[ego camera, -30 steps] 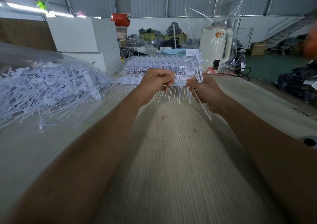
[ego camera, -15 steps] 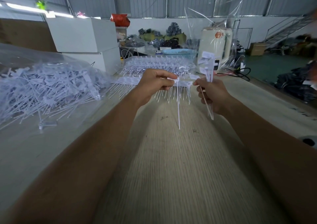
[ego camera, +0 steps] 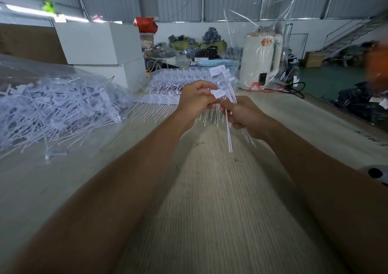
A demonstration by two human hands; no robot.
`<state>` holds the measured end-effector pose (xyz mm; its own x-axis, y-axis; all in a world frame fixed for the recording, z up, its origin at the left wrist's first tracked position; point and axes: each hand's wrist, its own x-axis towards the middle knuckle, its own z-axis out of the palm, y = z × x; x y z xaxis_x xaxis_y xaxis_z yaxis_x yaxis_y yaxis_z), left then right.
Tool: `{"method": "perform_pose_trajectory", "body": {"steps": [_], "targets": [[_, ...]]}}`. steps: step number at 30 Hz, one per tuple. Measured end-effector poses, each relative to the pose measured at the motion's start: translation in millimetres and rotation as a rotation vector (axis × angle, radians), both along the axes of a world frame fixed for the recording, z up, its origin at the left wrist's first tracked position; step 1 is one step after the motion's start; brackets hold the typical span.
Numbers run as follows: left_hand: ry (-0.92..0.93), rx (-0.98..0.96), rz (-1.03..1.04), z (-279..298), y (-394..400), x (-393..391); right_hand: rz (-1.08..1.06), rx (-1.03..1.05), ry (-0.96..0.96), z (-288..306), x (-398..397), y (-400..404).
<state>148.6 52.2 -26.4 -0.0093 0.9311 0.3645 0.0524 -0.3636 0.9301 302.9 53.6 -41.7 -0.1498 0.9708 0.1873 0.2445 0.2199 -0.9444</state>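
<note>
The long worktable (ego camera: 210, 221) runs from under the person's arms up to the white jug (ego camera: 260, 64) at its far end. Far to the left of the jug, a bagged heap of loose white ties (ego camera: 54, 110) spills across the tabletop in clear plastic. Two stacked white boxes (ego camera: 100, 43) stand left of the jug, behind that heap. Flat rows of ties (ego camera: 168, 82) lie between the boxes and the jug, their tails pointing toward the person. In front of the jug and a little to its left, both hands are raised above the table, close together. The right hand (ego camera: 246, 117) is curled round a bundle of ties (ego camera: 231, 91), whose tagged heads fan up toward the jug. The left hand (ego camera: 195, 103) pinches the tag of a single tie (ego camera: 218, 93) right against that bundle.
</note>
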Motion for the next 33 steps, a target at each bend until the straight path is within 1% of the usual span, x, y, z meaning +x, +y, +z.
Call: {"method": "perform_pose_trajectory", "body": {"steps": [2,4,5,7,9,11,14,17,20,22,24,27,30,33], "targets": [[-0.002,-0.027,0.007,0.7,-0.1,3.2,-0.039,0.011,0.044,1.4,-1.2,1.0],[0.006,-0.135,-0.066,0.2,-2.8,5.6,-0.113,0.044,0.072,3.8,-1.6,2.0],[0.057,-0.202,-0.145,-1.1,-4.3,6.7,-0.155,0.063,0.092,4.7,-1.3,2.8],[0.245,-0.300,-0.322,-6.0,-7.4,9.8,-0.230,0.093,0.171,5.3,0.4,4.8],[0.364,-0.337,-0.420,-10.2,-9.4,15.1,-0.284,0.111,0.245,6.2,2.6,6.3],[0.412,-0.325,-0.410,-10.8,-8.6,19.9,-0.286,0.078,0.333,7.2,4.5,6.7],[0.489,-0.299,-0.359,-10.3,-7.7,21.8,-0.206,-0.048,0.512,10.4,6.2,4.3],[0.486,-0.311,-0.372,-11.4,-7.2,20.1,-0.148,-0.102,0.632,13.0,3.8,0.5],[0.400,-0.337,-0.415,-10.1,-8.9,23.3,-0.111,-0.115,0.691,15.7,2.8,-1.0],[0.323,-0.379,-0.452,-9.1,-10.6,27.5,-0.111,-0.085,0.648,16.8,2.5,-0.7],[0.283,-0.408,-0.474,-8.6,-11.1,30.0,-0.145,0.000,0.506,15.5,1.8,0.3],[0.331,-0.413,-0.502,-8.1,-11.2,25.8,-0.174,0.126,0.329,12.3,-1.0,1.1],[0.355,-0.434,-0.501,-7.9,-10.0,17.5,-0.151,0.208,0.159,9.0,-4.8,1.8],[0.354,-0.474,-0.492,-7.9,-9.6,14.5,-0.178,0.270,0.008,7.3,-6.4,1.5]]}}
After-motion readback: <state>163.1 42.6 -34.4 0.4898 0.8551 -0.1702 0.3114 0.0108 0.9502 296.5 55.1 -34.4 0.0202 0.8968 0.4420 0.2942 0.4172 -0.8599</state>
